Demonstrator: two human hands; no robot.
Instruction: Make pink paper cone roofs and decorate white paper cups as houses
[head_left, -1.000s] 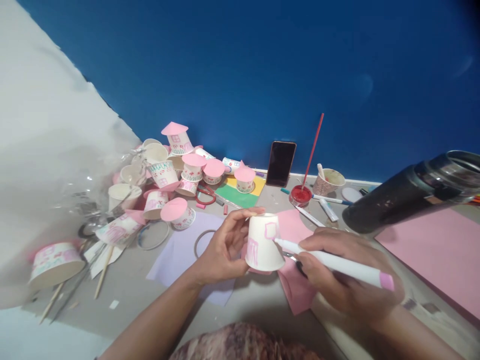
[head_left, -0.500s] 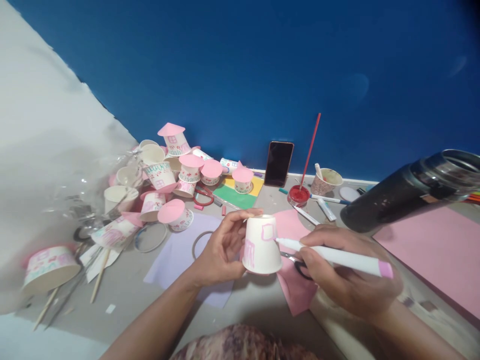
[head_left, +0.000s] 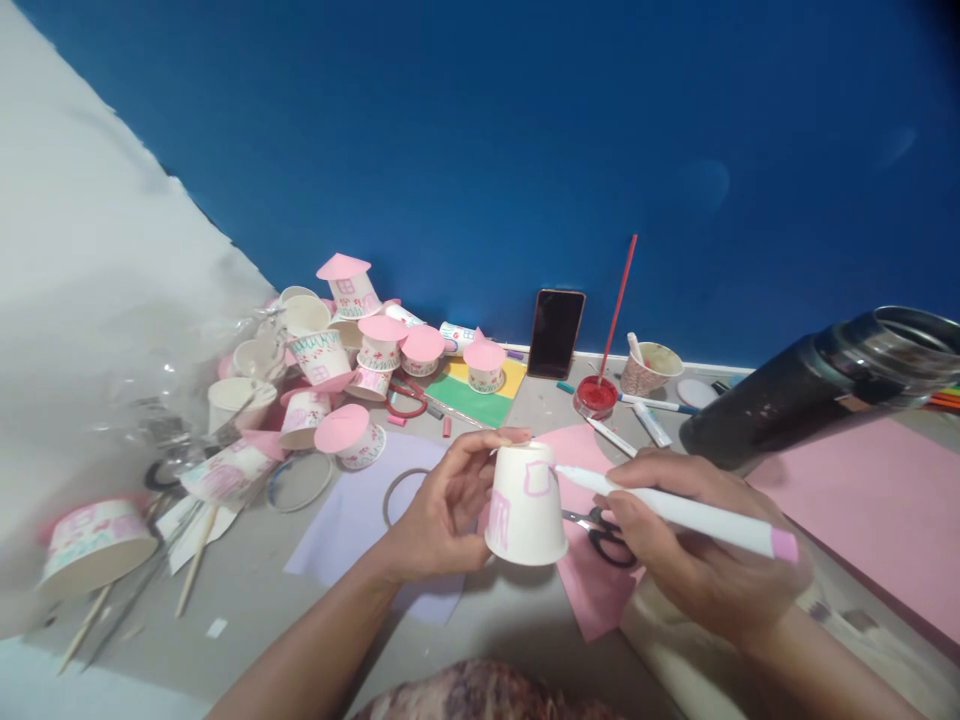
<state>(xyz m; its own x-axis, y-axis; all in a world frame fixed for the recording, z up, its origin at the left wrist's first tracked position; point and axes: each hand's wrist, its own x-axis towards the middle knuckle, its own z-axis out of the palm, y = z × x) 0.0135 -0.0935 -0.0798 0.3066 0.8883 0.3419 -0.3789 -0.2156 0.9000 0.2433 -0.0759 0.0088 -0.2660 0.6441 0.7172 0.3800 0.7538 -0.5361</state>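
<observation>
The left grip (head_left: 444, 515) holds an upturned cup (head_left: 529, 535); right of it, the right grip (head_left: 694, 560) pinches a marker (head_left: 705, 514). A striped patch (head_left: 499, 522) and square outline (head_left: 538, 478) are drawn; the visible rest is blank.

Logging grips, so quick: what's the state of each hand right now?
Left hand: closed, holding the upside-down paper cup.
Right hand: closed, holding the pink-ended felt-tip marker.

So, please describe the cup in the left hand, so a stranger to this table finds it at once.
Below the blue wall, look at the near side of the grey table. There the left hand holds a white paper cup, narrow end up, beside a pen in the right hand. Unlike the pink-roofed cups heaped on the left, it shows only pink drawings and no roof.
</observation>
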